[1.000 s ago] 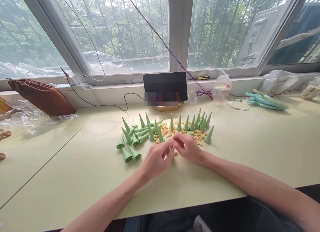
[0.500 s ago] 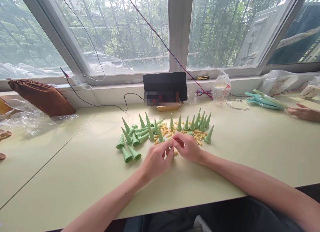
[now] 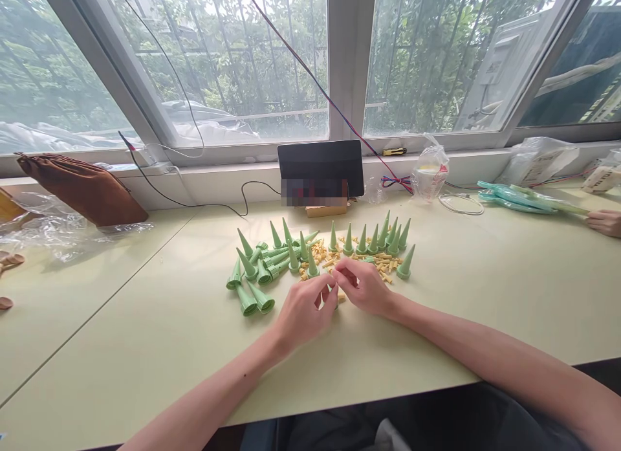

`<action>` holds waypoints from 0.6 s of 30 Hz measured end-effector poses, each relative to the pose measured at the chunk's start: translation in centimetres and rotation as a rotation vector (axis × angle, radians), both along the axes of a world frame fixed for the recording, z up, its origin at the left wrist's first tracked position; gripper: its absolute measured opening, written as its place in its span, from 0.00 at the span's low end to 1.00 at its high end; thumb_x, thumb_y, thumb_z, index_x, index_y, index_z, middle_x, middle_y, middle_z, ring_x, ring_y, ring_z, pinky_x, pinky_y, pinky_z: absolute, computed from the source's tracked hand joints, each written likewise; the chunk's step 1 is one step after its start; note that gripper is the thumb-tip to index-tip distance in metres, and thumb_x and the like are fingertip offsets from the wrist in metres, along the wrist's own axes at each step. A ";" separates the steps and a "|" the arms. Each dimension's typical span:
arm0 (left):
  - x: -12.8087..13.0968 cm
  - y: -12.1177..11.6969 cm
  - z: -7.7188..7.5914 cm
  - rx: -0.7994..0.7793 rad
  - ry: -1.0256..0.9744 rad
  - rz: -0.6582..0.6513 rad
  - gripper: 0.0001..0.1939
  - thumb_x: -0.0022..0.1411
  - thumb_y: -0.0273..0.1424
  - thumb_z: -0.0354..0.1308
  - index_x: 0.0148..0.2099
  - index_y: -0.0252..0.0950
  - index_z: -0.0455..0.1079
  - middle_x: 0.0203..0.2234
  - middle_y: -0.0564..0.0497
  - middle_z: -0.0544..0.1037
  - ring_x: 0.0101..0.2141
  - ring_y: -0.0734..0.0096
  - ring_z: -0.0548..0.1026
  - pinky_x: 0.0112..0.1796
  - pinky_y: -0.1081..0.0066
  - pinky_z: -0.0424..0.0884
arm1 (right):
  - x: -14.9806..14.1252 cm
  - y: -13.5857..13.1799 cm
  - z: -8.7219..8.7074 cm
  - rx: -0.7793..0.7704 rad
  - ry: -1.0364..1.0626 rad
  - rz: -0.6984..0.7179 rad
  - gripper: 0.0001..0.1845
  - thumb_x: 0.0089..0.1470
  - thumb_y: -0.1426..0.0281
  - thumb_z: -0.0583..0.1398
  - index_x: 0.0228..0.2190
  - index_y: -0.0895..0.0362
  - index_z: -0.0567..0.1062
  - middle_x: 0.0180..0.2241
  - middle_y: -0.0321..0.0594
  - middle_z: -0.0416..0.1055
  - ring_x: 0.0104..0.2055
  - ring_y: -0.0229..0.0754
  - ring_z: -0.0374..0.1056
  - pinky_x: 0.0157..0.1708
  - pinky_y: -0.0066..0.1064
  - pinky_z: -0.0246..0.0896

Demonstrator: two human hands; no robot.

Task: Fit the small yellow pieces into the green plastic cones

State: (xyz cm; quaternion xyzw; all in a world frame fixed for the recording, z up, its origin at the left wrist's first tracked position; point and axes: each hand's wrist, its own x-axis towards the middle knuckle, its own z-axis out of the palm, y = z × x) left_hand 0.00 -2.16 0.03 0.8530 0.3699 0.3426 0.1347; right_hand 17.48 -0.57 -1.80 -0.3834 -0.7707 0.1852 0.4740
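Observation:
Close together over the table, my left hand (image 3: 305, 312) and my right hand (image 3: 365, 286) meet at the fingertips. A small part of a green plastic cone (image 3: 336, 302) shows below the fingers of my left hand, which is closed around it. The right thumb and fingers are pinched at the same spot; what they hold is hidden. Several green cones (image 3: 406, 263) stand upright beyond my hands. Others, such as the hollow cone (image 3: 262, 298), lie on their sides to the left. Short yellow plugs (image 3: 385, 264) are scattered among the cones.
A black tablet (image 3: 320, 160) leans on a small cardboard box (image 3: 326, 211). At back left sits a brown drawstring bag (image 3: 82, 189) with clear plastic. Bagged cup (image 3: 430, 169), white cable (image 3: 460, 204) and teal strips (image 3: 517, 197) lie right. Another person's hand (image 3: 606, 222) is at the right edge.
My hands stay almost still. Another person's hand came in from the right, took hold of a light green strip by the teal ones, and drew it rightward.

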 end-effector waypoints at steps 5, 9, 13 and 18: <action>0.0 0.0 0.0 -0.008 0.000 0.003 0.09 0.66 0.29 0.50 0.31 0.37 0.65 0.19 0.57 0.68 0.19 0.78 0.62 0.25 0.75 0.60 | -0.1 0.0 0.1 0.013 0.008 0.000 0.09 0.61 0.70 0.53 0.28 0.56 0.66 0.20 0.30 0.60 0.21 0.32 0.53 0.23 0.24 0.51; 0.1 0.1 0.1 -0.028 -0.012 0.021 0.10 0.66 0.30 0.51 0.31 0.37 0.65 0.19 0.58 0.68 0.19 0.78 0.61 0.25 0.75 0.59 | 0.0 -0.1 0.1 0.021 0.012 -0.009 0.10 0.61 0.70 0.53 0.27 0.56 0.66 0.19 0.30 0.59 0.20 0.32 0.53 0.22 0.24 0.51; 0.1 0.1 0.2 -0.031 -0.013 0.030 0.09 0.67 0.31 0.51 0.33 0.37 0.66 0.19 0.58 0.69 0.19 0.78 0.61 0.24 0.75 0.59 | 0.0 -0.1 0.0 0.015 0.022 -0.016 0.09 0.61 0.69 0.54 0.28 0.56 0.66 0.20 0.30 0.61 0.20 0.32 0.54 0.22 0.24 0.52; 0.1 0.1 0.1 -0.010 -0.010 0.041 0.08 0.68 0.31 0.50 0.38 0.37 0.69 0.21 0.56 0.72 0.20 0.77 0.64 0.25 0.75 0.60 | 0.0 -0.1 0.1 0.016 0.073 -0.003 0.07 0.60 0.69 0.55 0.29 0.55 0.67 0.20 0.31 0.64 0.20 0.32 0.56 0.22 0.25 0.54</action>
